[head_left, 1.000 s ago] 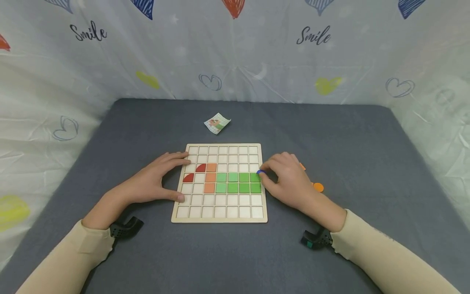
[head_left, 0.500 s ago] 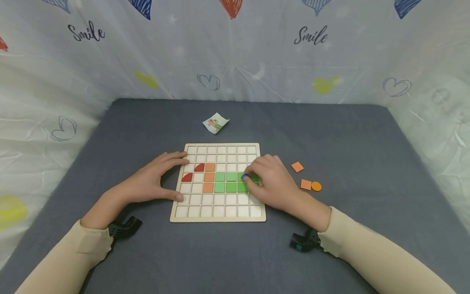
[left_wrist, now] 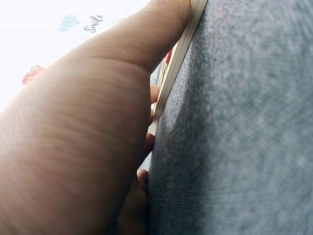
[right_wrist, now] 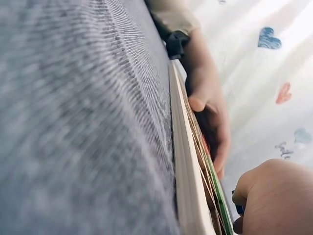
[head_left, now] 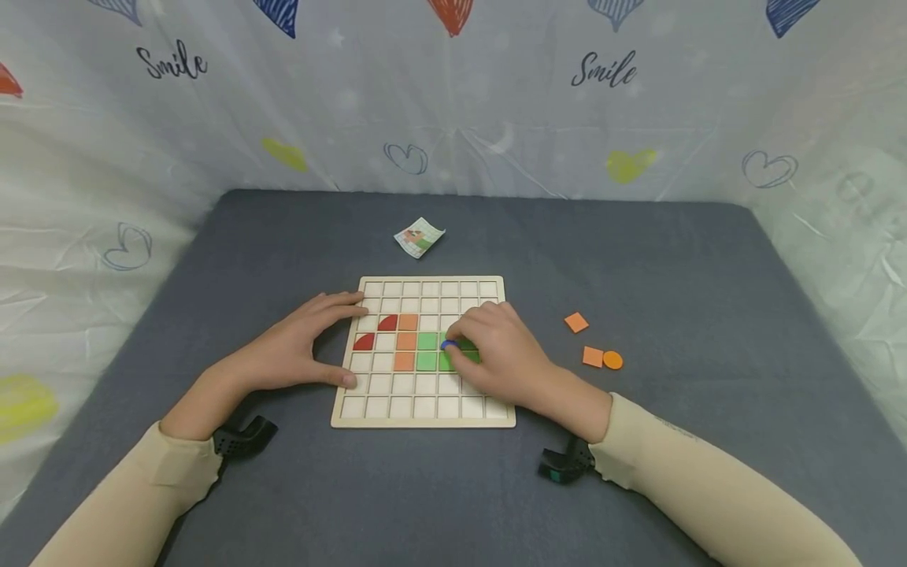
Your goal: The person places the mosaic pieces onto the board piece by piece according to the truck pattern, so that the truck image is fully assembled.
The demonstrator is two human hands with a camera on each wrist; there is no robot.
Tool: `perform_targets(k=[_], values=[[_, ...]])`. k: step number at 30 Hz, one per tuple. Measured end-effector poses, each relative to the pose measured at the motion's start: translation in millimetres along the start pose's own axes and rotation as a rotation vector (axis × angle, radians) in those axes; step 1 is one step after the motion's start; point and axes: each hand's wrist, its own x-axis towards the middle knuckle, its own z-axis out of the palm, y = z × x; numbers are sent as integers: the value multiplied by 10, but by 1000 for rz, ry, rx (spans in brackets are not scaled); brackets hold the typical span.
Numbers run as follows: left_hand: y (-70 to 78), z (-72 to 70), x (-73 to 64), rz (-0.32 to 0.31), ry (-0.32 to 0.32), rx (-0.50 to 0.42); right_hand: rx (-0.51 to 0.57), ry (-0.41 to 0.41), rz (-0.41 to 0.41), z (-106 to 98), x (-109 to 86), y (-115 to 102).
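A square wooden grid board [head_left: 423,407] lies flat on the table. Along its left edge rests my left hand [head_left: 290,342], thumb and fingers spread and fairly straight on the rim. My right hand [head_left: 499,350] reaches over the right half of the board. Between its thumb and index finger it pinches a small blue piece [head_left: 448,344], mostly hidden, over the green tiles [head_left: 427,341]. Left of these green tiles stands a column of orange tiles [head_left: 406,341]. Two red quarter-round tiles [head_left: 364,342] sit further left. The right hand covers the rightmost green tiles.
Right of the board lie two loose orange square tiles [head_left: 576,322] and an orange round piece [head_left: 612,360]. A small printed pattern card [head_left: 420,238] is behind the board. A grey cloth [head_left: 354,504] covers the table, with a printed curtain [head_left: 524,102] at the back.
My right hand has moved left across the green tiles with the blue piece in its pinch, uncovering the loose orange pieces on the right. The left hand has stayed on the board's edge.
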Motion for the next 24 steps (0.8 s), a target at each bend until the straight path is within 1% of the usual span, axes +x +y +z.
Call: perform_targets(k=[9,16,24], values=[[-1,11,6,3,5,-7,-3,-28,-3,91,121,-114],[-5,3,-2,17,8,-13,1,-76,-16,175,224,-225],[-4,1,2,23,10,-16,5,-90,-41,264,316,-323]])
